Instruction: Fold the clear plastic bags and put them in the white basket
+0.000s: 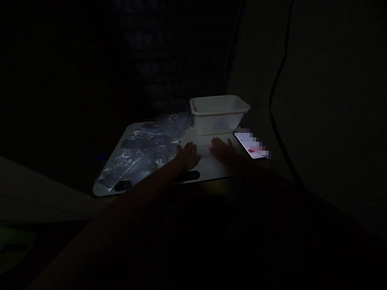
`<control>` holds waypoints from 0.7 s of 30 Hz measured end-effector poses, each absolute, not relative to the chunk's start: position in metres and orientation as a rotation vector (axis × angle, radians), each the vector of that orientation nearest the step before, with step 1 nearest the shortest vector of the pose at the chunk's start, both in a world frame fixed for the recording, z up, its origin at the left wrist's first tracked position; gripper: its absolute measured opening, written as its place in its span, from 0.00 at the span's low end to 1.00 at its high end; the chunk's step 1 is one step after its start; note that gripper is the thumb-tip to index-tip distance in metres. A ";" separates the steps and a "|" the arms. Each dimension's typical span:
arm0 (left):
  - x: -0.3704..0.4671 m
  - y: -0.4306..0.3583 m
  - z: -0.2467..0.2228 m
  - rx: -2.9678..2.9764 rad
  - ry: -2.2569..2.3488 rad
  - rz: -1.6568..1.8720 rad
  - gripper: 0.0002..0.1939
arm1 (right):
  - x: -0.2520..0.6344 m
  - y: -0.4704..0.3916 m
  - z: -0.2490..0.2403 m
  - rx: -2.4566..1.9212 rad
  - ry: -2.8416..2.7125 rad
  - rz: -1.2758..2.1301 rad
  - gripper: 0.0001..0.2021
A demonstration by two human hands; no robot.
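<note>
My left hand (188,156) lies flat with its fingers spread on the small white table (211,171). To its right, my right hand (223,150) also rests flat, fingers stretched out. Between the two hands a faint sheet of clear plastic (204,150) seems to lie on the tabletop; its edges are hard to make out. Crumpled clear plastic bags (145,151) cover the table's left side, next to my left hand. Just beyond both hands stands a white plastic tub (219,124). What it holds, if anything, is too dark to tell.
A lit phone (249,144) lies at the table's right edge, beside my right hand. A dark slot (190,175) runs along the near edge. On the right a black cable (279,137) hangs down the wall. Most of the room is very dark.
</note>
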State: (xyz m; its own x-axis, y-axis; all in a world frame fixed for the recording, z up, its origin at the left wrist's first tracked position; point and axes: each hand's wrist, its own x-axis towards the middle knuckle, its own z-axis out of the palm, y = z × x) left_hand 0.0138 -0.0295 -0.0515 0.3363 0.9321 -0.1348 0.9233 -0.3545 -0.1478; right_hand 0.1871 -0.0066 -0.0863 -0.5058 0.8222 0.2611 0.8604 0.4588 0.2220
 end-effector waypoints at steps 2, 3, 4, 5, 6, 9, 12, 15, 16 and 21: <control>0.014 -0.029 -0.053 -2.537 -1.755 0.291 0.29 | 0.191 -0.006 -0.087 -1.462 -2.619 -0.522 0.19; 0.013 -0.028 -0.053 -2.541 -1.753 0.289 0.29 | 0.193 -0.006 -0.087 -1.443 -2.633 -0.540 0.19; 0.013 -0.028 -0.053 -2.544 -1.754 0.289 0.29 | 0.195 -0.004 -0.088 -1.427 -2.645 -0.561 0.18; 0.013 -0.029 -0.052 -2.546 -1.757 0.292 0.29 | 0.197 -0.003 -0.089 -1.418 -2.651 -0.583 0.18; 0.013 -0.029 -0.052 -2.549 -1.761 0.297 0.29 | 0.199 -0.002 -0.090 -1.416 -2.653 -0.601 0.18; 0.014 -0.031 -0.048 -2.558 -1.770 0.317 0.29 | 0.205 0.002 -0.095 -1.424 -2.635 -0.619 0.18; 0.015 -0.032 -0.046 -2.555 -1.783 0.334 0.29 | 0.209 0.005 -0.098 -1.424 -2.607 -0.610 0.18; 0.015 -0.032 -0.046 -2.555 -1.791 0.335 0.29 | 0.210 0.006 -0.098 -1.454 -2.614 -0.625 0.18; 0.015 -0.032 -0.047 -2.559 -1.786 0.332 0.29 | 0.211 0.006 -0.098 -1.471 -2.618 -0.637 0.18; 0.015 -0.031 -0.049 -2.558 -1.774 0.306 0.29 | 0.215 0.008 -0.099 -1.488 -2.641 -0.693 0.18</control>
